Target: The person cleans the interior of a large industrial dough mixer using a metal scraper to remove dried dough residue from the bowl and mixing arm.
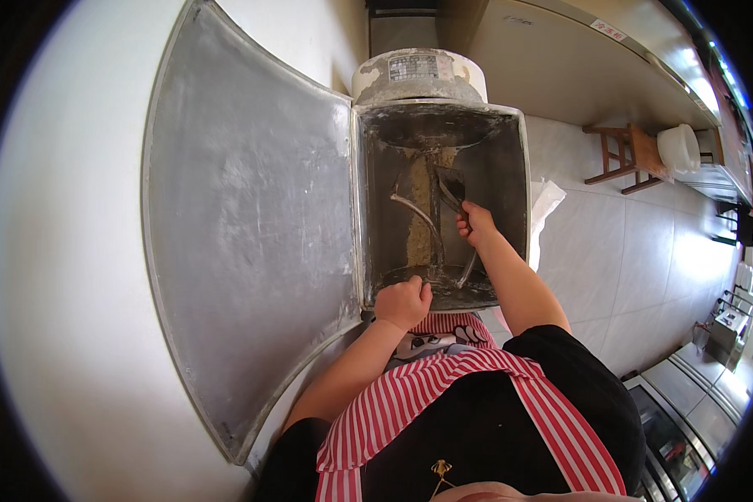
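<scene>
A metal dough mixer tub stands before me with its mixing bar bent across the inside. My right hand reaches into the tub, its fingers wrapped round the handle of a flat metal scraper. The scraper's blade points away from me, beside the central shaft. Crumbly yellowish dough residue lies along the bottom of the tub. At the near edge, my left hand is closed over the tub's front rim; its fingertips are partly hidden.
The mixer's large grey lid is swung open on the left, near a white wall. A rounded motor housing sits at the far end. To the right are a wooden stool, a white bucket and tiled floor.
</scene>
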### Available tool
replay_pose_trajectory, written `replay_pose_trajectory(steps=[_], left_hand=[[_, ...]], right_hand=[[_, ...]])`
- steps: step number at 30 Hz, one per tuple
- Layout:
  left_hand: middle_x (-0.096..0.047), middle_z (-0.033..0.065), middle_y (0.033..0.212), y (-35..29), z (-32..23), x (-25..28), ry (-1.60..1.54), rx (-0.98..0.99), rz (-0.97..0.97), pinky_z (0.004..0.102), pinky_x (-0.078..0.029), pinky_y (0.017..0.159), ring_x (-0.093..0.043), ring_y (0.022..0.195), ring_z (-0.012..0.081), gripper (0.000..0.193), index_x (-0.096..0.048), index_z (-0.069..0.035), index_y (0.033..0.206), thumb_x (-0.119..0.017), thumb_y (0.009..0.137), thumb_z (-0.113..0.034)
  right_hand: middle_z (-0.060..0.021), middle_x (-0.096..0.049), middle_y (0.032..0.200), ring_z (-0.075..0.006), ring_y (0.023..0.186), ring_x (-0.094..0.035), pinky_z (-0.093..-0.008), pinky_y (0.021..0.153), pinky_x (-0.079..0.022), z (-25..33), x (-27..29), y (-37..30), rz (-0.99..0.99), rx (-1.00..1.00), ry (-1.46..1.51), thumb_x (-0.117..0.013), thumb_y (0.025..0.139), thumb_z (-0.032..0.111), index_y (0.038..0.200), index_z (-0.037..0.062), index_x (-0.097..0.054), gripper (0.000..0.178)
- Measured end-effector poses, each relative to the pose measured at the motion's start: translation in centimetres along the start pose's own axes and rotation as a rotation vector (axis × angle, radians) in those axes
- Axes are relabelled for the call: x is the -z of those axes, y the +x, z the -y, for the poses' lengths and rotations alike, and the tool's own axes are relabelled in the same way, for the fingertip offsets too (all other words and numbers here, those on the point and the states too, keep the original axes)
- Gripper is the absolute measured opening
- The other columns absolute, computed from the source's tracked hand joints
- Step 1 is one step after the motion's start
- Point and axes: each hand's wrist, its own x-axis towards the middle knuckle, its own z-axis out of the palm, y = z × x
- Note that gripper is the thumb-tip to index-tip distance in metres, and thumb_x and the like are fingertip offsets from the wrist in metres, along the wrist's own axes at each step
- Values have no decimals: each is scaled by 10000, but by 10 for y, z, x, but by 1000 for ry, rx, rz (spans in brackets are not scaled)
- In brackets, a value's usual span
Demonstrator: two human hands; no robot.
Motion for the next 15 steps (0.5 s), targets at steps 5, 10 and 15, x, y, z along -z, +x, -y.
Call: replay_pose_trajectory(steps=[5, 10, 15], left_hand=[[-589, 112, 577, 1, -1, 0, 5, 1, 10, 447, -464, 497, -587, 545, 336, 274, -523, -83, 646, -533, 826, -290], [-606, 153, 594, 1, -5, 7, 8, 18, 40, 464, -486, 517, -608, 565, 350, 286, -554, -68, 706, -491, 846, -310], [-600, 141, 575, 1, -4, 2, 15, 15, 66, 464, -484, 506, -604, 544, 348, 273, -538, -73, 715, -493, 846, -308]], right_hand=[[-60, -538, 684, -128, 506, -442, -276, 399, -325, 15, -29, -5, -46, 175, -228, -515, 917, 245, 1246, 122, -494, 351], [-137, -650, 778, -257, 686, -623, -397, 577, -483, -17, -19, -20, -126, 936, -1282, -570, 845, 237, 1187, 149, -573, 354], [-138, -660, 850, -320, 782, -635, -457, 667, -500, 23, -41, -53, 155, 937, -1958, -527, 834, 207, 1102, 202, -598, 277]])
